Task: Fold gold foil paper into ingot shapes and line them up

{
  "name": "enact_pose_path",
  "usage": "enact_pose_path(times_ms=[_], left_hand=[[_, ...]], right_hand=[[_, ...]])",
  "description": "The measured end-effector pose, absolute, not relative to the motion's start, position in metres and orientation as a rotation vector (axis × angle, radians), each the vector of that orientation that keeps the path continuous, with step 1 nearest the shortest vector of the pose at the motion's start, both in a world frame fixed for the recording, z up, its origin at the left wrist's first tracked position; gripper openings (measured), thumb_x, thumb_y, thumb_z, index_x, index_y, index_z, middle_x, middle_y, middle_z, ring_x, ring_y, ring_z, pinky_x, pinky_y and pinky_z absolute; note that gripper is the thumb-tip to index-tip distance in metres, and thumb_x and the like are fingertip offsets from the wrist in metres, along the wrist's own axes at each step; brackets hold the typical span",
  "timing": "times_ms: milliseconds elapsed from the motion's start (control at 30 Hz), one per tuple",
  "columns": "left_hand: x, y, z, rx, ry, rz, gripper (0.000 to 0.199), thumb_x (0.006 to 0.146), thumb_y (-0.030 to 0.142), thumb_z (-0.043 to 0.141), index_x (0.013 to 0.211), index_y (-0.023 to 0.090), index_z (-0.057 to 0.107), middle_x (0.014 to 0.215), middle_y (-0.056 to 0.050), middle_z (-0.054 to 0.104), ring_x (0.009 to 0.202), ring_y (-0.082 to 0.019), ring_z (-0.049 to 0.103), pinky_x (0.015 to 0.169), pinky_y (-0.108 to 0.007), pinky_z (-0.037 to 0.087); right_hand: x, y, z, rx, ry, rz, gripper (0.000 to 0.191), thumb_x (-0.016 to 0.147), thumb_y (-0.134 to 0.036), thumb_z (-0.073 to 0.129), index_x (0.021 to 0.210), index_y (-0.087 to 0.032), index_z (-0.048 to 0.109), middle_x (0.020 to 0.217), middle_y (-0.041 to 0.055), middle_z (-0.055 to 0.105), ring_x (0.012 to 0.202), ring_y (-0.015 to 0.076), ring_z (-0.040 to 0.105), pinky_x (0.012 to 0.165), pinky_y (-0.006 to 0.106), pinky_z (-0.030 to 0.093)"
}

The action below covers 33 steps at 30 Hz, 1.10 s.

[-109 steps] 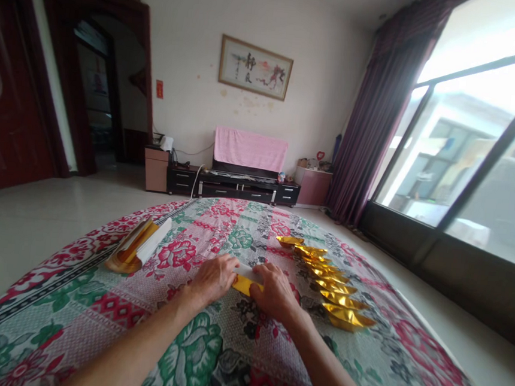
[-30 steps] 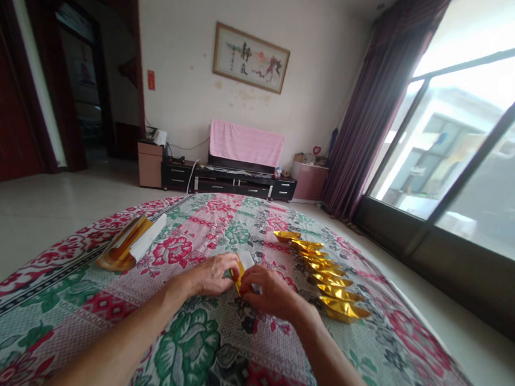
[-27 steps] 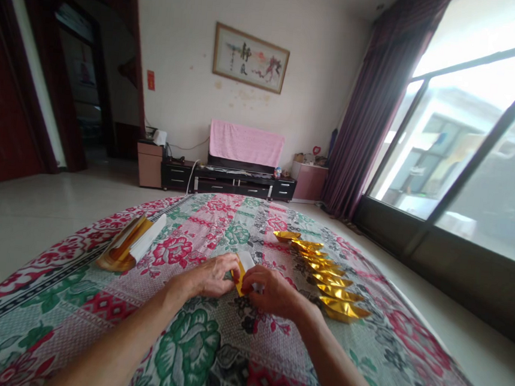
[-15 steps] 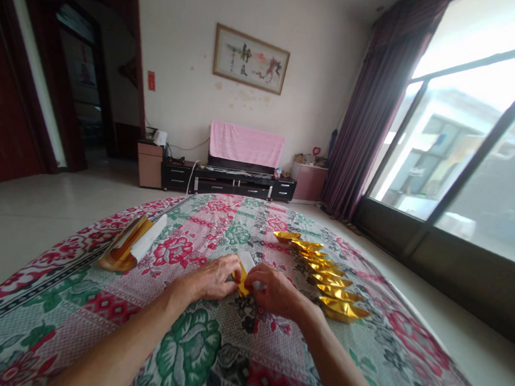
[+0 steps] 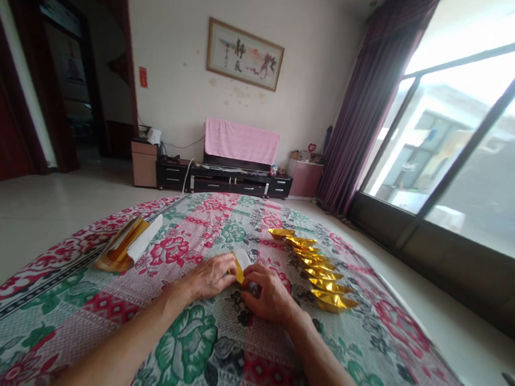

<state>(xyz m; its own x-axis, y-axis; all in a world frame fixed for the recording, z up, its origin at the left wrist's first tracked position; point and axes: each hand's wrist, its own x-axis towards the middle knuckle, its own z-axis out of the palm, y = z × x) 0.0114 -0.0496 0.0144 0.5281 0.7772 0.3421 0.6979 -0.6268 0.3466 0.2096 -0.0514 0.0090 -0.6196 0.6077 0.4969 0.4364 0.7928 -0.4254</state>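
Between my two hands is a small folded sheet of gold paper [image 5: 243,258], with its white back showing at the far end. My left hand [image 5: 214,277] grips the sheet's left edge, thumb and fingers pinched together. On the near right corner, the curled fingers of my right hand [image 5: 266,291] close over the paper and hide part of it. To the right, several gold paper ingots [image 5: 331,300] stand in a slanting row on the patterned cloth. A loosely curled stack of gold and white paper sheets [image 5: 131,245] lies at the left.
A flowered cloth [image 5: 185,346] covers the round-edged table under my arms. Beyond it stand a low black cabinet [image 5: 226,185] and a screen draped with a pink towel [image 5: 241,140]. A large window [image 5: 475,128] and a purple curtain [image 5: 367,100] are on the right.
My right fingers have shifted their hold along the near right part of the paper, and my left hand stays on its edge. The whole view has turned slightly to the right.
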Motion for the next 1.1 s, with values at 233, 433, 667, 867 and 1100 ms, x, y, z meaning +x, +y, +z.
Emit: enact_pose_path(times_ms=[233,433,667,867,1100], left_hand=[[0.019,-0.052,0.018,2.565,1.339,0.661,0.016,0.082,0.020,0.041,0.079,0.019,0.057,0.085,-0.002,0.054,0.077,-0.012,0.052,0.072,-0.023,0.042],[0.019,-0.051,0.015,2.542,1.325,0.624,0.010,0.076,0.022,0.050,0.079,0.020,0.060,0.088,-0.002,0.053,0.081,-0.014,0.053,0.077,-0.024,0.042],[0.025,-0.049,0.011,2.504,1.378,0.613,0.014,0.078,0.025,0.048,0.074,0.019,0.060,0.094,-0.003,0.052,0.088,-0.015,0.051,0.081,-0.026,0.041],[0.025,-0.043,0.005,2.493,1.457,0.611,0.018,0.079,0.028,0.047,0.069,0.018,0.058,0.100,-0.004,0.053,0.093,-0.017,0.050,0.086,-0.030,0.040],[0.025,-0.044,0.004,2.497,1.477,0.650,0.019,0.081,0.030,0.047,0.073,0.018,0.060,0.102,-0.005,0.054,0.098,-0.017,0.049,0.089,-0.031,0.037]], right_hand=[[0.206,-0.053,-0.002,-0.865,-2.242,0.334,0.006,0.069,-0.015,0.060,0.073,-0.019,0.062,0.093,0.0026,0.059,0.086,0.0130,0.056,0.080,0.026,0.043],[0.204,-0.050,-0.003,-0.868,-2.235,0.319,0.010,0.075,-0.014,0.053,0.075,-0.018,0.063,0.091,0.0034,0.060,0.084,0.0126,0.056,0.079,0.026,0.043],[0.211,-0.050,0.002,-0.843,-2.243,0.377,0.014,0.068,-0.009,0.055,0.073,-0.019,0.064,0.095,0.0030,0.060,0.087,0.0123,0.057,0.081,0.024,0.043],[0.218,-0.049,-0.001,-0.881,-2.223,0.373,0.018,0.068,-0.009,0.052,0.072,-0.019,0.066,0.100,0.0041,0.061,0.087,0.0125,0.058,0.079,0.023,0.044],[0.217,-0.053,0.004,-0.847,-2.226,0.367,0.017,0.066,-0.009,0.055,0.077,-0.019,0.063,0.095,0.0030,0.061,0.087,0.0125,0.056,0.080,0.024,0.042]])
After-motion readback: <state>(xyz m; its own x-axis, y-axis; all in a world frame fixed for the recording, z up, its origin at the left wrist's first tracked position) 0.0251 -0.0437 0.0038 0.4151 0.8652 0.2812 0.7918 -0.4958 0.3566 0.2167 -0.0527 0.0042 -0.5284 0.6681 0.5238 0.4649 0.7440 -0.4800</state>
